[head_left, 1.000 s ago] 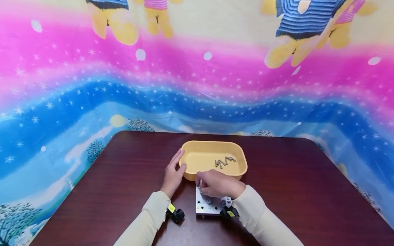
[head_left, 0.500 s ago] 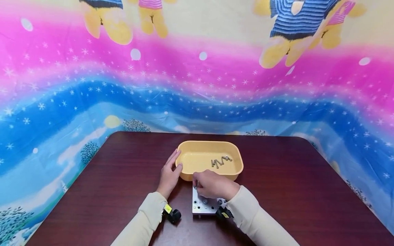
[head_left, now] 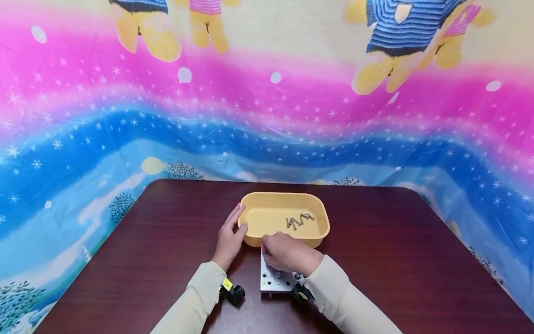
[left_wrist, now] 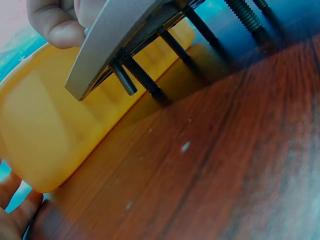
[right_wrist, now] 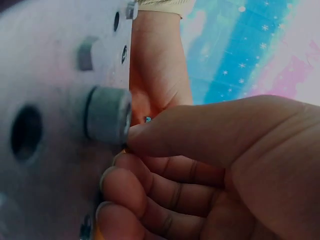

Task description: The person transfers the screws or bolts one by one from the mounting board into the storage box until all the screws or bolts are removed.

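My left hand [head_left: 228, 241] rests against the left end of the yellow plastic tub [head_left: 254, 241], its fingers fairly straight along the rim. Close in front of the tub, a silvery metal plate [head_left: 271, 286] with holes stands raised over the table. My right hand [head_left: 289, 253] bends over its far left corner, thumb and fingertips pinching a bolt [left_wrist: 86, 32] mostly hidden by them. Threaded shanks [left_wrist: 172, 44] stick out below the plate in the left wrist view. A cylindrical bolt head [right_wrist: 107, 115] stands on the plate close to my right thumb in the right wrist view.
Several loose bolts [head_left: 297, 221] lie in the right part of the tub. Small dark cameras [head_left: 235, 294] are strapped to both wrists. The dark red wooden table [head_left: 388, 250] ends at a printed cloth backdrop [head_left: 267, 116].
A bit of bright metal that showed between my right fingertips is now covered by them. The right hand stays at the same corner; the left has kept its place on the tub.
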`<state>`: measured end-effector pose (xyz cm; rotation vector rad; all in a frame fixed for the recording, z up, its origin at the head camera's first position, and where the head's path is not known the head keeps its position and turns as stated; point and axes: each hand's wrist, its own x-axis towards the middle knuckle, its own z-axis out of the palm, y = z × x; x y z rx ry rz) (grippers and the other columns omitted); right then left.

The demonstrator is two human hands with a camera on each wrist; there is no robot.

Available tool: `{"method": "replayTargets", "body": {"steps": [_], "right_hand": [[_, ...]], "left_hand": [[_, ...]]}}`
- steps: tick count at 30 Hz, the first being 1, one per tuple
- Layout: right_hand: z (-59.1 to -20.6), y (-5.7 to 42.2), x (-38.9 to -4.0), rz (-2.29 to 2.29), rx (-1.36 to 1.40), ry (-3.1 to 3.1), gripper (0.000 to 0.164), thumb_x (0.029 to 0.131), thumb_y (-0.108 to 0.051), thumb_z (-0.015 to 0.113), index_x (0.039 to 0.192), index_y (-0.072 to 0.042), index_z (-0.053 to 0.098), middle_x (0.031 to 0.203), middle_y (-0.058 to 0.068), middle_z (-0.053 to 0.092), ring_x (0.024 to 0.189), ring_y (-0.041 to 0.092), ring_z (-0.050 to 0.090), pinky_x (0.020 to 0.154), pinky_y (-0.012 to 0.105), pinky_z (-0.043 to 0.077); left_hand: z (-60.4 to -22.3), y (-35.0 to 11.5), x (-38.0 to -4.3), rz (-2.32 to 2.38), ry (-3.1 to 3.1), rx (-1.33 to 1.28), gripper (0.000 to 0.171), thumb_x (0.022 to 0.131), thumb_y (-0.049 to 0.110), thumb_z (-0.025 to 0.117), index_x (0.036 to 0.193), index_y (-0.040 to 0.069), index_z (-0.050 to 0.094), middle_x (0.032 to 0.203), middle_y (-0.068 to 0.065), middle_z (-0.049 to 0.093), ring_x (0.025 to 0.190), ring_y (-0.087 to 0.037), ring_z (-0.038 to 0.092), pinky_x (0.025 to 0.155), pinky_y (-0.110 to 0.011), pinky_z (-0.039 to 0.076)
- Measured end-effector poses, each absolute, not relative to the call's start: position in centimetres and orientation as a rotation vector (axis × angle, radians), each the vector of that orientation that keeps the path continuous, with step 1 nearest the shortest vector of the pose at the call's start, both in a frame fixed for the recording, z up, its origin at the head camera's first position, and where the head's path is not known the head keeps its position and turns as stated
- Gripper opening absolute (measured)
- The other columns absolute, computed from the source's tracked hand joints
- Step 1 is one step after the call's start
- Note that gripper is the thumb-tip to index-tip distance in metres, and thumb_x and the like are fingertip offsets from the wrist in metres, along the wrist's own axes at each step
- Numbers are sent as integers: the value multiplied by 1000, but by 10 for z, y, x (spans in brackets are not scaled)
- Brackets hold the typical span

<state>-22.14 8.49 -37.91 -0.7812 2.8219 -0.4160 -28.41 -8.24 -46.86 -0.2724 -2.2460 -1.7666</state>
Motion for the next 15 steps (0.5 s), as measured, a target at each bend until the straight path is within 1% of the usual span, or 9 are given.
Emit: {"method": "replayTargets", "body": {"steps": [4, 8, 11, 15], "right_hand": [[-380, 86, -222, -427, -849, 2843, 13, 89, -9, 62, 78, -13, 56, 63, -5, 50, 56, 9, 47, 53, 21, 43], [-381, 87, -223, -432, -918, 2852, 17, 86, -7, 62, 74, -14, 54, 60, -6, 48, 53, 7, 45, 50, 20, 40], [-382, 88, -224, -428, -945, 2854, 17, 86, -7, 62, 74, -15, 53, 60, -7, 48, 53, 6, 44, 49, 19, 39], [-383, 88, -225, -426, -960, 2854, 16, 85, -7, 62, 74, -14, 53, 60, -7, 48, 53, 5, 44, 50, 18, 40]], "left_hand": [[-469, -82, -285, -1769, -2240, -275, 49, 93, 12, 57, 141, 20, 52, 150, 9, 40, 139, -10, 32, 107, -35, 36], [-470, -82, -285, -1771, -2234, -285, 50, 93, 10, 57, 141, 19, 52, 150, 7, 40, 139, -10, 32, 107, -35, 36], [-471, -82, -285, -1772, -2233, -289, 50, 93, 10, 57, 141, 20, 52, 151, 4, 40, 139, -10, 32, 108, -36, 35], [-470, -82, -285, -1770, -2236, -292, 50, 92, 10, 57, 141, 20, 52, 151, 5, 40, 139, -11, 32, 108, -36, 34]]}}
